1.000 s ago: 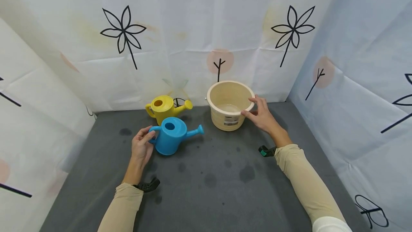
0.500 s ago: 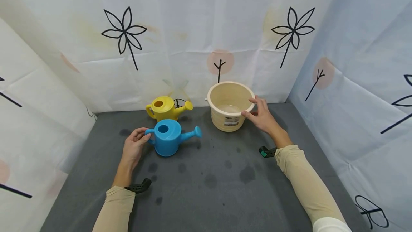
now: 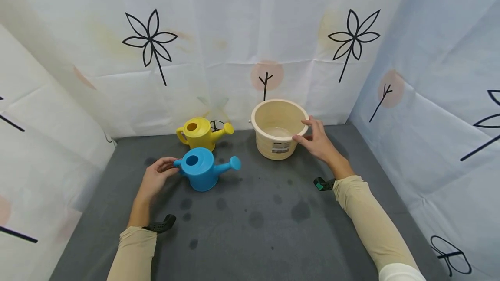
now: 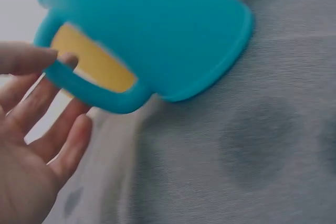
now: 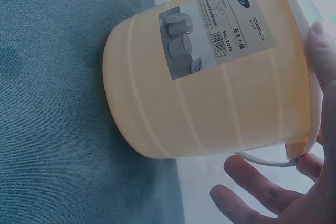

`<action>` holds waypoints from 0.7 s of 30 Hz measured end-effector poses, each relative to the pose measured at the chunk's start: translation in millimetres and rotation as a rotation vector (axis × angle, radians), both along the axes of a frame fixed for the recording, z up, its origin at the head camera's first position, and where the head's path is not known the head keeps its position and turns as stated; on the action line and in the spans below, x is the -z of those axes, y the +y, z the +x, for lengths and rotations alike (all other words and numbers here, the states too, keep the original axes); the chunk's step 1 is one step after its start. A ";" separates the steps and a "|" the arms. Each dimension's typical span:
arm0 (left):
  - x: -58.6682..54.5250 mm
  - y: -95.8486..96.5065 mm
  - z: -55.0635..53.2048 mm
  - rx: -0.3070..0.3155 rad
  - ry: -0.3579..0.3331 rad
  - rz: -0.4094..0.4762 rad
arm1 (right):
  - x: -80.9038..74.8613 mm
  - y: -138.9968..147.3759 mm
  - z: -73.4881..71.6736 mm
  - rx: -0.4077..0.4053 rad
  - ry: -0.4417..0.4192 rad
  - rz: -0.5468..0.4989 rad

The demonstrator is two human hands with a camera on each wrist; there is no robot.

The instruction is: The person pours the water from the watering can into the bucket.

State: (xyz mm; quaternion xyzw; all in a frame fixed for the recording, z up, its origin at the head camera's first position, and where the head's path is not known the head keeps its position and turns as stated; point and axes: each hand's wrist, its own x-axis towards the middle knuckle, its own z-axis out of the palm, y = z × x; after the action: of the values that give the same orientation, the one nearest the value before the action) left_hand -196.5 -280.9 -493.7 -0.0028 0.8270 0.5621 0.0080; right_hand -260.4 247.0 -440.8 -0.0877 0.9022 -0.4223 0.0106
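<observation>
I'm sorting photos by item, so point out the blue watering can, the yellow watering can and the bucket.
Blue watering can (image 3: 203,178): head view, on the side of its body.
Yellow watering can (image 3: 200,138): head view, on its body.
Bucket (image 5: 210,108): right wrist view, on its outer wall.

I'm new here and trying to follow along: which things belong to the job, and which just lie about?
In the job, it seems:
blue watering can, held by the left hand
cream bucket, held by the right hand

Just there, probably:
yellow watering can, untouched
printed backdrop
</observation>
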 end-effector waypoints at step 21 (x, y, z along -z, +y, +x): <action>-60.2 -2.7 -61.0 0.105 0.053 -0.226 | -1.5 -2.3 0.1 -0.008 -0.009 0.004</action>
State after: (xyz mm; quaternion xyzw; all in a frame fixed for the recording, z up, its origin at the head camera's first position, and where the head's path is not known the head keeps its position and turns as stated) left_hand -257.4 -283.6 -433.5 0.0546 0.8841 0.4638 0.0155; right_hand -260.4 244.8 -439.3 -0.0894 0.9025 -0.4209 0.0163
